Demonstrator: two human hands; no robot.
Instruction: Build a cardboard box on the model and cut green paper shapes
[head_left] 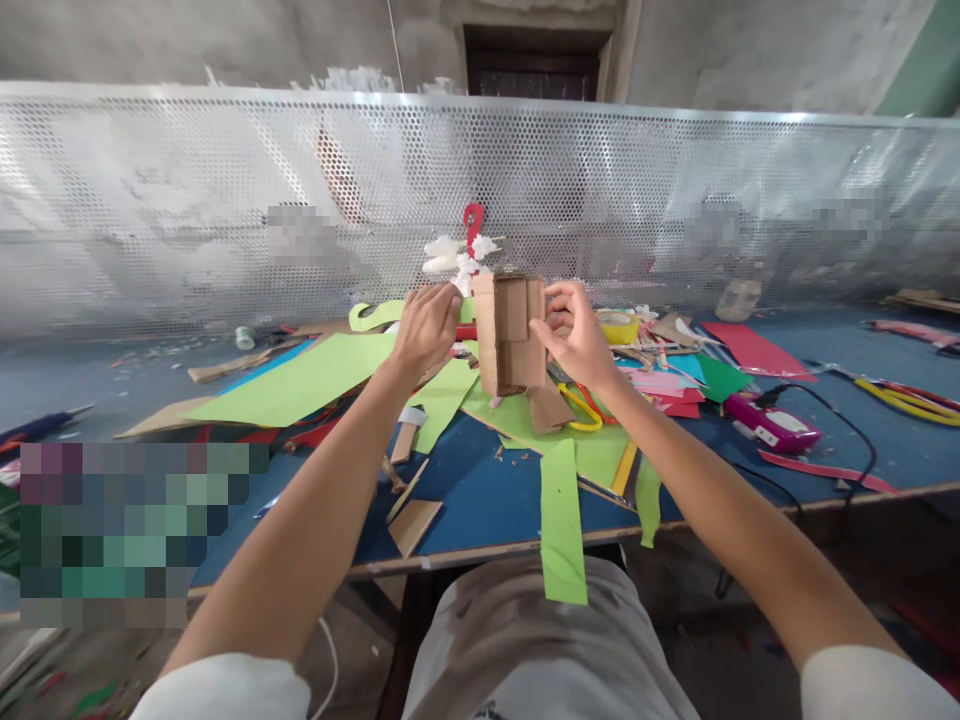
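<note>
A small open cardboard box (514, 350) is held upright above the middle of the blue table. My right hand (576, 335) is closed on its right wall, thumb on the near side and fingers behind the edge. My left hand (429, 322) is just left of the box, fingers curled together; what they hold, if anything, is hidden. Behind the box stand white paper flowers (450, 255) and a red looped piece (473, 228). Underneath lie light green sheets (442, 400) and yellow-handled scissors (586, 410). A green strip (562, 520) hangs over the table's front edge.
A perforated metal screen (225, 210) borders the blue table (472, 510) at the back. To the right lie yellow tape (619, 327), a purple device (772, 425) with a black cable, red paper (757, 348) and pliers (900, 400). Cardboard scraps (415, 527) lie near the front edge.
</note>
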